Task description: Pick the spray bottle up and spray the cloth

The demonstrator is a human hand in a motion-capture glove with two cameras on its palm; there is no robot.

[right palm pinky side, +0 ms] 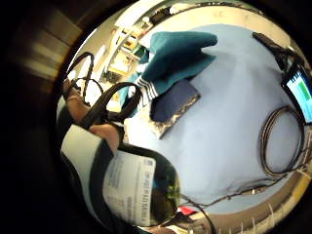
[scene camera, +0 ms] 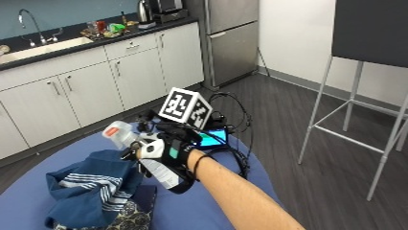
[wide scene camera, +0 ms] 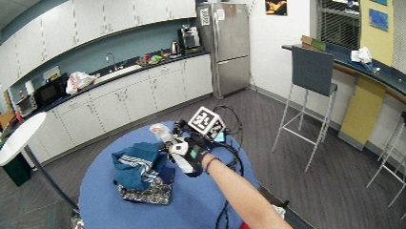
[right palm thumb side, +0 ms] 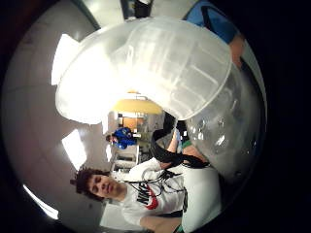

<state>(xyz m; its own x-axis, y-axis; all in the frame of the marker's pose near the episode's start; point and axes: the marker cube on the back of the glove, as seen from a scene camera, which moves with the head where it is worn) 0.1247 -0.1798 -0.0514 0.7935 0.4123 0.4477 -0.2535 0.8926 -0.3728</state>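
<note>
Shirt [right palm thumb side: 160, 194]: reads "NIKE" with a red swoosh.
Bottle [right palm pinky side: 129, 187]: white label, its print too small to read.

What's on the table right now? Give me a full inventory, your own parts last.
spray bottle: one, clear with a white label and orange-tipped nozzle, held above the table, nozzle toward the cloths
teal cloth: one, teal with white stripes, crumpled on the table
patterned cloth: one, dark navy with a pale print, under the teal cloth
phone: one, black with lit screen, on the table behind the hand
table: one, round, blue
right hand: one, black glove, grips the spray bottle
</note>
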